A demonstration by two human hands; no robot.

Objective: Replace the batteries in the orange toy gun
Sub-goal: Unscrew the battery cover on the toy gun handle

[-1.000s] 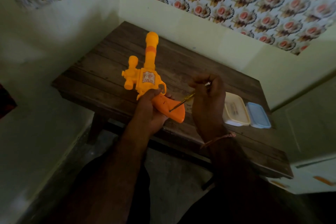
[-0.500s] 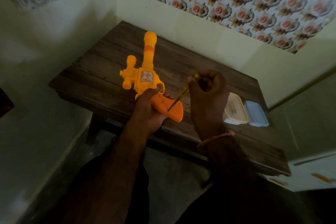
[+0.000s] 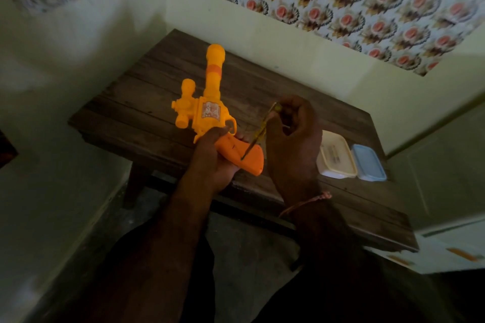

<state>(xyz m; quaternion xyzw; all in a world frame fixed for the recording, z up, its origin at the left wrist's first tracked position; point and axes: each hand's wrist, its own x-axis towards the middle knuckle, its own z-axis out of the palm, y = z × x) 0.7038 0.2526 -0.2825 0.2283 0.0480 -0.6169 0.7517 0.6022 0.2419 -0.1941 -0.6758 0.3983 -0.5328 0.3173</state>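
Observation:
The orange toy gun (image 3: pixel 210 110) is held above the wooden table, barrel pointing away from me, grip toward me. My left hand (image 3: pixel 212 157) is wrapped around the gun just below the trigger guard. My right hand (image 3: pixel 291 136) pinches a thin yellow-handled screwdriver (image 3: pixel 258 134) by its upper end. The screwdriver slants down to the left and its dark tip touches the darker orange grip panel (image 3: pixel 244 156). No batteries are visible.
The dark wooden table (image 3: pixel 147 102) stands in a corner between pale walls. A cream lidded box (image 3: pixel 337 156) and a blue lidded box (image 3: pixel 368 162) sit side by side on its right part. White furniture (image 3: pixel 446 249) stands at the lower right.
My right hand has shifted its hold higher on the screwdriver and raised the shaft to a steeper angle. The tip stays on the grip panel. My left hand and the gun have barely moved.

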